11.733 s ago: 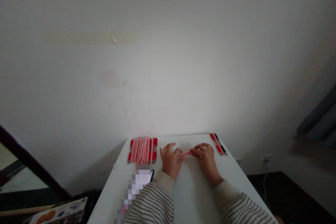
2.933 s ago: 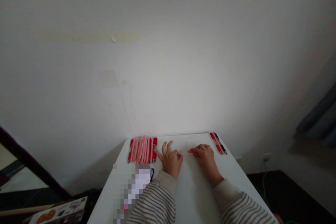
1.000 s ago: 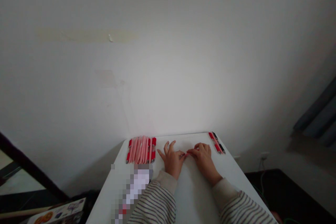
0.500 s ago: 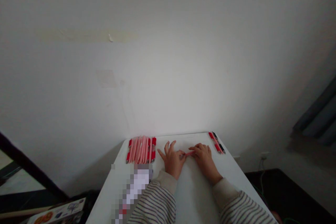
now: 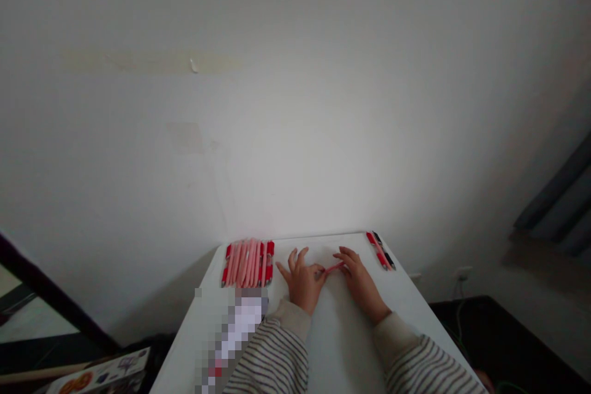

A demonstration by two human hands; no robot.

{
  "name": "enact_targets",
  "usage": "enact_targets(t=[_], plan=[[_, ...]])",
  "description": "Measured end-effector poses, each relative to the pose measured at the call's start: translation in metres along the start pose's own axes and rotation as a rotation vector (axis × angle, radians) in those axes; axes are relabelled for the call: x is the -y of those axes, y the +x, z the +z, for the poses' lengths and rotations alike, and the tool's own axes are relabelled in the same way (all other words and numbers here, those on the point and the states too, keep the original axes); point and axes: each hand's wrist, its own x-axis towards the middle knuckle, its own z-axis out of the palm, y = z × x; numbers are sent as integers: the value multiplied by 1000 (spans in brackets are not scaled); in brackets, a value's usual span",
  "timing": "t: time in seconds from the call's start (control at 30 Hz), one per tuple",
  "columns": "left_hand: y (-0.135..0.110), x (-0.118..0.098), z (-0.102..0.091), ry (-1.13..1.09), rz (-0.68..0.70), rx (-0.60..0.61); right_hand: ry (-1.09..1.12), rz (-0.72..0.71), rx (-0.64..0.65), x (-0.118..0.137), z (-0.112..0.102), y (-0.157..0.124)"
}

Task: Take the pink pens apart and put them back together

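Observation:
A slim pink pen [image 5: 333, 268] is held slantwise between my two hands, just above the white table. My left hand [image 5: 305, 286] pinches its left end between thumb and index finger, the other fingers raised and spread. At the pen's right end is my right hand [image 5: 362, 283], thumb and fingertips touching it and the index finger stretched over it. To the left lies a row of several pink pens [image 5: 244, 263] with red-and-silver pens [image 5: 270, 263] among them. Beyond my right hand, red, pink and black pens [image 5: 382, 252] lie side by side near the table's right edge.
The white table [image 5: 339, 345] stands against a pale wall [image 5: 323, 104]. A blurred, pixelated patch [image 5: 240, 326] covers something left of my left sleeve. On the lower left is a printed box [image 5: 101, 375]; at right, a wall socket with a cable [image 5: 463, 274].
My right hand's fingers have loosened and lifted a little, showing more of the pink pen, whose right end is tilted slightly higher. My left hand keeps its pinch.

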Motion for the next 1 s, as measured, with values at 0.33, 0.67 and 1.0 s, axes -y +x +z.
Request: enact_targets(t=[0.33, 0.67, 1.0], plan=[[0, 2, 0, -3, -10, 12, 36, -25, -13, -5, -1, 1], [1, 2, -2, 3, 2, 22, -129, -11, -45, -1, -5, 2], [-1, 1, -3, 40, 32, 12, -194, 71, -154, 11, -15, 1]])
